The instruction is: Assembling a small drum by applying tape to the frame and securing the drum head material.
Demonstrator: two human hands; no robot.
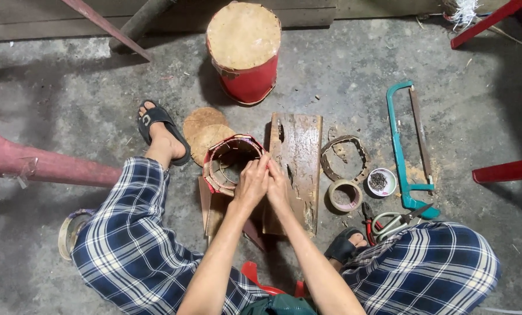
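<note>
A small open drum shell (229, 160) with red sides and a pale inner lining lies tilted on the floor between my knees. My left hand (251, 184) and my right hand (277, 185) are pressed together at its near right rim, fingers closed on the edge of the shell. What the fingertips pinch is hidden. Beside the shell on the right lies a worn wooden board (299, 166).
A finished red drum (243, 49) stands further back. Two round hide discs (205, 131) lie left of the shell. To the right lie a curved strip ring (345, 157), tape roll (345, 195), small bowl of nails (382, 182), teal hacksaw (404, 146), pliers and scissors (392, 221).
</note>
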